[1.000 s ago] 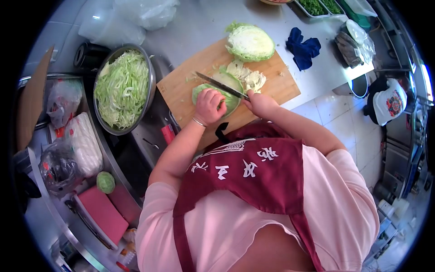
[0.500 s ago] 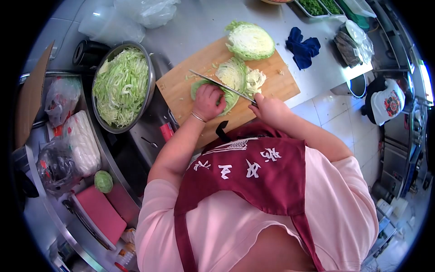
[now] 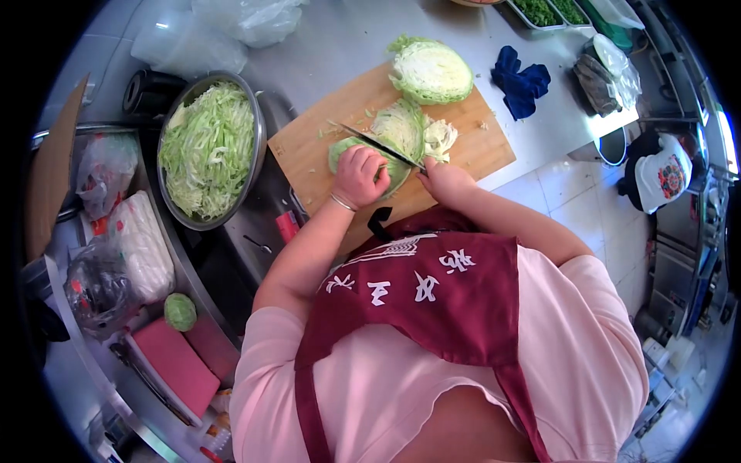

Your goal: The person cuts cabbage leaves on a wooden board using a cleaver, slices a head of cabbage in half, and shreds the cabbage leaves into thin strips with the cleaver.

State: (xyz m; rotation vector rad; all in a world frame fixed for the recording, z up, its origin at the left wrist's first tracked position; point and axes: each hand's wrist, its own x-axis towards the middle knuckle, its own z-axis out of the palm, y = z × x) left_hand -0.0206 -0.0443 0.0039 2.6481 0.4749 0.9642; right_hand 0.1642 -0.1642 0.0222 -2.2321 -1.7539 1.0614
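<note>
My left hand [image 3: 360,175] presses with curled fingers on a piece of green cabbage [image 3: 399,176] on the wooden cutting board [image 3: 482,148]. In my right hand [image 3: 448,184] is the handle of a kitchen knife [image 3: 380,146]. Its blade runs just beyond my left fingertips, over the cabbage. Cut cabbage [image 3: 403,126] lies on the far side of the blade, with a pale crumpled cabbage chunk [image 3: 441,140] to its right. Farther back on the board rests a cabbage half [image 3: 432,73], cut face up. My hand hides part of the held piece.
Left of the board stands a metal bowl [image 3: 258,147] full of shredded cabbage [image 3: 204,147]. A dark blue cloth [image 3: 520,83] lies to the right on the steel table [image 3: 340,46]. A small round cabbage [image 3: 180,312] and a pink board [image 3: 174,366] are at lower left.
My right hand has moved slightly left, and the knife's tip has shifted right and a little down, so the blade looks shorter. My left hand stays on the cabbage piece.
</note>
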